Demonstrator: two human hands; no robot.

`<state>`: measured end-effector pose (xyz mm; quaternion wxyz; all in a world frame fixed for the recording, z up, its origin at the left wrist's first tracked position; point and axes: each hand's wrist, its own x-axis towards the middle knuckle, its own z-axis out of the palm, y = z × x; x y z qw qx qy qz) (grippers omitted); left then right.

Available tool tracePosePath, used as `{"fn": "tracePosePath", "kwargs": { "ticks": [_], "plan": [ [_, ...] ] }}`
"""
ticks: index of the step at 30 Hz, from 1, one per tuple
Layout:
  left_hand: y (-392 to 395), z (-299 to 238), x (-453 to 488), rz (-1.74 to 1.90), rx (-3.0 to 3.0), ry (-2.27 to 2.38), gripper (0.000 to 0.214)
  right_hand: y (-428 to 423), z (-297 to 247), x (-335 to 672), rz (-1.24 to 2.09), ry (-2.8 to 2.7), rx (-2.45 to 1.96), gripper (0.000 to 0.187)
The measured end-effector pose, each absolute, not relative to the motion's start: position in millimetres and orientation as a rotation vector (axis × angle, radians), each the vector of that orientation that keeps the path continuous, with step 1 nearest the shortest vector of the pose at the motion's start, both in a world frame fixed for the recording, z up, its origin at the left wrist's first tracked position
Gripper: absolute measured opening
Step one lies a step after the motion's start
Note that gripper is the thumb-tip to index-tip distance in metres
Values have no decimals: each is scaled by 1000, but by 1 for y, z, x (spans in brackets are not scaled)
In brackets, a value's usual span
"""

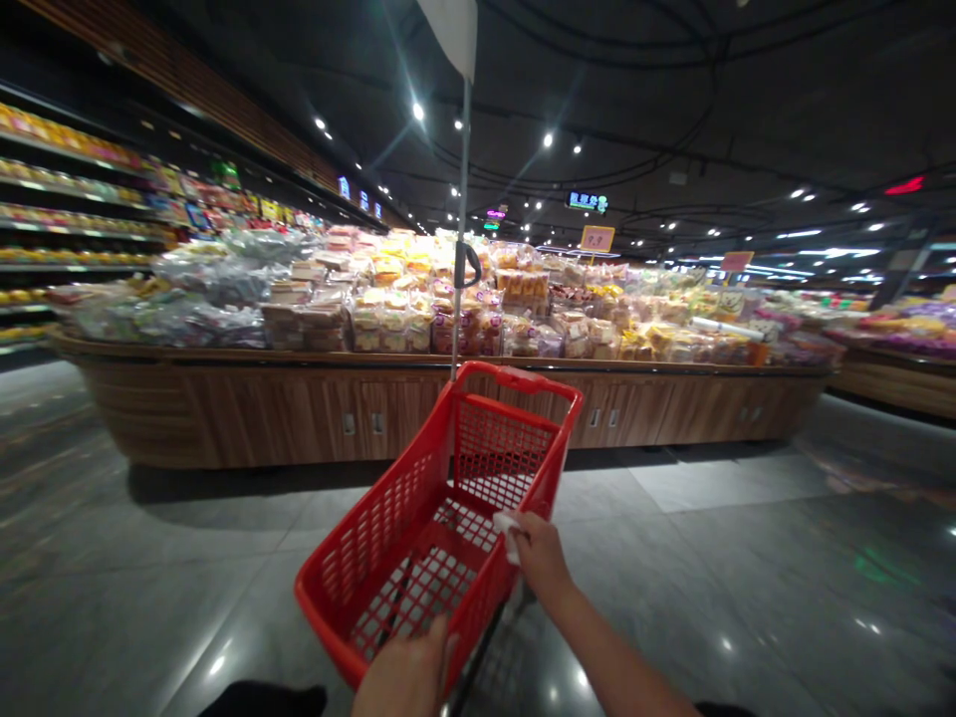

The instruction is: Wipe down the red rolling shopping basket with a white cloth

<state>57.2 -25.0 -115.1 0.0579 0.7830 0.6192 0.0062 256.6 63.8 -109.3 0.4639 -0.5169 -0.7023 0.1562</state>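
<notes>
A red plastic shopping cart [373,508] stands in front of me, its basket holding nothing and its handlebar [523,380] at the far end. My right hand [542,553] is closed around a white tissue or cloth [509,533], pressed to the right rim of the basket. Closer to me, my left hand [407,672] grips the near right part of the same rim; most of its fingers are hidden. A grey pole [463,159] with a pale flag [454,35] rises beside the far left corner of the cart.
Behind the cart runs a wood-panelled display counter [284,418] piled with packaged breads and snacks [395,299]. Shelves of goods [67,189] line the left wall. Another wooden stand [896,378] is at the right. Grey tiles [672,568] cover the floor.
</notes>
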Motion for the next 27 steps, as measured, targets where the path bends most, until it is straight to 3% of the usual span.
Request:
{"fn": "tracePosePath", "kwargs": {
  "ticks": [6, 14, 23, 27],
  "plan": [
    [-30, -108, 51, 45, 2434, 1912, 41, 29, -122, 223, 538, -1805, -1164, 42],
    [-27, -110, 40, -13, 2423, 1872, 43, 71, -102, 255, 302, -1740, -1364, 33],
    [-9, -94, 62, 229, 2232, 1939, 36, 24, -109, 203, 606, -1801, -1212, 43],
    [-1, -96, 73, 196, 2213, 1953, 40, 28, -105, 205, 552, -1843, -1254, 43]
  ]
}}
